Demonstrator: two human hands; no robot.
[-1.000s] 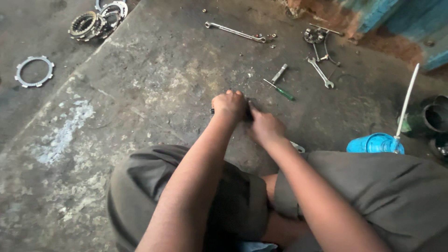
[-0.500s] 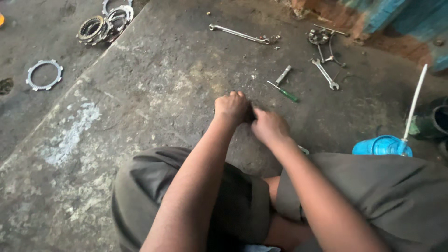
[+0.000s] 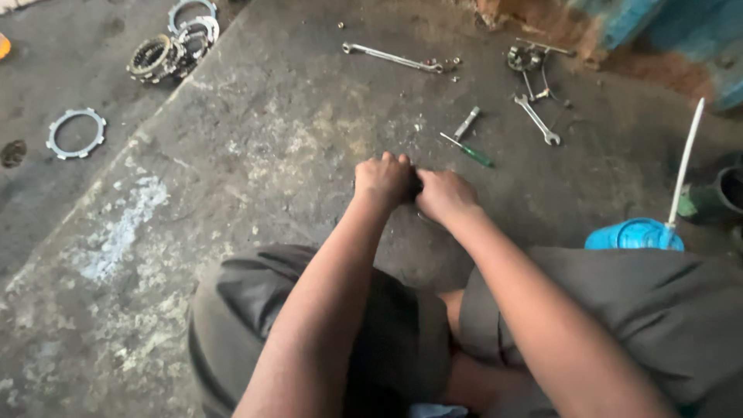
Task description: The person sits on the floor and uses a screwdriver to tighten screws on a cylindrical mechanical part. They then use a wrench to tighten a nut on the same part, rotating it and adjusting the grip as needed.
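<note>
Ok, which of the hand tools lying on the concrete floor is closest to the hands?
The green-handled screwdriver, just beyond the right hand; the long silver wrench and small silver spanner lie farther off.

Hidden in my fists

A small dark part (image 3: 416, 186) sits nearly buried between my left hand (image 3: 381, 179) and right hand (image 3: 444, 195); at three o'clock, the frame edge crops a dark pot (image 3: 729, 190).

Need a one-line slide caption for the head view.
Both hands, left and right, clasp a small dark part above the concrete floor.
</note>
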